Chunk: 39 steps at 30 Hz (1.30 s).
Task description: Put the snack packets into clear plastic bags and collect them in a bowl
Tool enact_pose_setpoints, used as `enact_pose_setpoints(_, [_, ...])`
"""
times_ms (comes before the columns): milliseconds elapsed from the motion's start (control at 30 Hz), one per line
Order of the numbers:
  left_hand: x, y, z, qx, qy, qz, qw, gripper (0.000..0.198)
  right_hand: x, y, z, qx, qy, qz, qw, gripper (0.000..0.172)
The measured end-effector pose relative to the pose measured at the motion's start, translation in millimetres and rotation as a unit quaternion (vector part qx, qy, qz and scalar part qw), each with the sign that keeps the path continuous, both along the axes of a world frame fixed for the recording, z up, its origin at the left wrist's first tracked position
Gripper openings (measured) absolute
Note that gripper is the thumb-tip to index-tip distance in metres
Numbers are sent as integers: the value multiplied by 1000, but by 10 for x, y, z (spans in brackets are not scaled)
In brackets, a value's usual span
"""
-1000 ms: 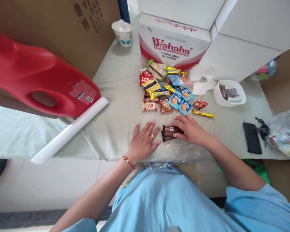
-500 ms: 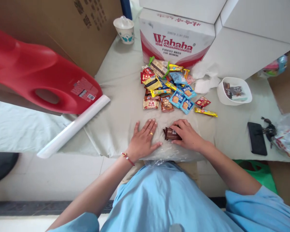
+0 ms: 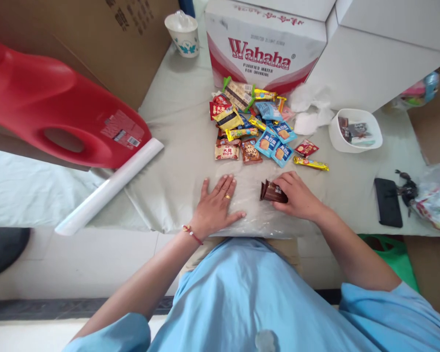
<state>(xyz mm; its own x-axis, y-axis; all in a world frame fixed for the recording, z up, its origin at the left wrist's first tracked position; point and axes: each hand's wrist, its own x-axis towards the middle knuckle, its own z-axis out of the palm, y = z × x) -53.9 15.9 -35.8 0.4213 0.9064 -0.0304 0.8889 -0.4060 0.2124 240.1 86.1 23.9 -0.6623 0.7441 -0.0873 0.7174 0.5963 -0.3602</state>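
Observation:
My left hand [image 3: 215, 206] lies flat with its fingers spread on a clear plastic bag [image 3: 249, 215] at the near edge of the table. A ring shows on one finger and a red bracelet on the wrist. My right hand [image 3: 297, 195] is closed on a small brown snack packet [image 3: 272, 191], held just above or on the plastic to the right of my left hand. Beyond both hands lies a heap of several colourful snack packets [image 3: 256, 127].
A Wahaha water carton [image 3: 264, 49] and white boxes [image 3: 381, 44] stand at the back. A white bowl [image 3: 355, 142], a black phone [image 3: 387, 202], keys and a bag lie to the right. To the left are a red jug [image 3: 58, 117], white roll [image 3: 110, 186], paper cup [image 3: 183, 34] and a brown carton.
My right hand has drawn the brown packet a little to the right, away from my left hand, and tilted it up. My left hand has stayed flat on the plastic.

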Motion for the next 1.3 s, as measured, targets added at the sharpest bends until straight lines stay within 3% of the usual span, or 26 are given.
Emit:
enact_pose_setpoints(133, [-2, 1, -2, 1, 5, -1, 1000, 101, -226, 40, 41, -11, -1, 50, 999, 49])
enact_pose_setpoints(267, [5, -8, 21, 6, -4, 1, 1000, 98, -356, 1, -96, -18, -13, 89, 996, 54])
enact_pose_setpoints(367, [13, -12, 33, 6, -15, 5, 1000, 98, -316, -34, -182, -26, 19, 79, 996, 62])
enact_pose_setpoints(633, [14, -13, 40, 2, -28, 7, 1000, 100, -253, -97, -198, -27, 21, 86, 996, 51])
enact_pose_setpoints(1300, [-38, 10, -3, -4, -22, 3, 1000, 91, -334, -211, -283, 9, 35, 61, 997, 53])
